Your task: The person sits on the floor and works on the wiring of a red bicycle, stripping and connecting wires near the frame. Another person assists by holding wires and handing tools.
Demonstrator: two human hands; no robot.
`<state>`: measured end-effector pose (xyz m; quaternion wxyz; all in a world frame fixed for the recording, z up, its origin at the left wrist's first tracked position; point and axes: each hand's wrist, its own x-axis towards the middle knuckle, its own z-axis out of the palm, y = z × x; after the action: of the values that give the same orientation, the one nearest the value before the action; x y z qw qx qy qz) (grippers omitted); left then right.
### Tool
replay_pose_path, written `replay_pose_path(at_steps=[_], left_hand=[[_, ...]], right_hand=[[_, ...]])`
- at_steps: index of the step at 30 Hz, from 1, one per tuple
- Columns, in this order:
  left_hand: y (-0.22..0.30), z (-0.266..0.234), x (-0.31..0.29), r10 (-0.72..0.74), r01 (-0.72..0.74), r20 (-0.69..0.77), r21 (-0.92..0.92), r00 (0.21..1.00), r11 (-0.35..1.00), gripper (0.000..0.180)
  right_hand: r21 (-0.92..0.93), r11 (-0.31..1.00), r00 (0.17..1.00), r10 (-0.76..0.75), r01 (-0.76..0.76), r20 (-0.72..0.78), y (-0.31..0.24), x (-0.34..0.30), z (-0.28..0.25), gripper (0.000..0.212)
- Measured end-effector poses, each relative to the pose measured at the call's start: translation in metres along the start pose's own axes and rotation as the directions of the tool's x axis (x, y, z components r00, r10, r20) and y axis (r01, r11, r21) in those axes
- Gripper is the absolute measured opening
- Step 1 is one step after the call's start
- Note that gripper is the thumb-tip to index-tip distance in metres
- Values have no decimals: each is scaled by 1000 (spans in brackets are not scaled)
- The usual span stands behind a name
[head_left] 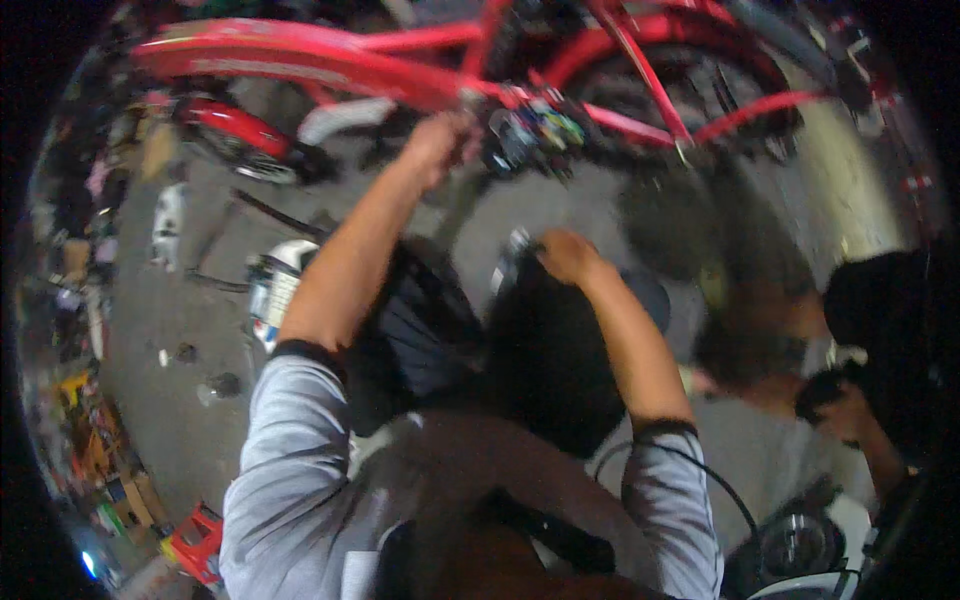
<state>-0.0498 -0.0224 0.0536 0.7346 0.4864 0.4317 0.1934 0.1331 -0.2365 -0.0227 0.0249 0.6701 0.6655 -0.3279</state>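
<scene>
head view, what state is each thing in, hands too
left hand: fingers curled, at the frame; grip unclear
right hand: lowered, blurred; grip unclear
silver object: beside the right hand
red bike frame: spanning the top of the view
multicoloured wires: exposed, bunched by the frame

Pale lettering (270,70), too blurry for reading, along the side of the red bike frame (415,85).
</scene>
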Motion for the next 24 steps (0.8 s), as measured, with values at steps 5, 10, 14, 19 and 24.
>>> replay_pose_path(at_steps=[5, 10, 14, 19, 24], left_hand=[[38, -61, -85, 458, -313, -179, 516, 871, 797, 22], [60, -114, -159, 527, -188, -309, 698, 792, 691, 25], [66, -156, -185, 604, -230, -355, 696, 714, 680, 27], [57, -193, -205, 651, -145, -380, 784, 657, 604, 29], [33, -189, -219, 581, -47, -409, 789, 703, 612, 33]], right_hand=[[8, 995, 995, 96, -96, -5, -14, 0, -18, 28], [19, 998, 996, 66, -65, -61, -21, 0, -22, 35], [72, 995, 994, 70, -64, -86, -11, 4, -16, 36], [37, 999, 988, 30, -25, -148, 0, 8, -7, 33], [47, 997, 988, 67, -62, -138, -2, 9, 0, 25]])
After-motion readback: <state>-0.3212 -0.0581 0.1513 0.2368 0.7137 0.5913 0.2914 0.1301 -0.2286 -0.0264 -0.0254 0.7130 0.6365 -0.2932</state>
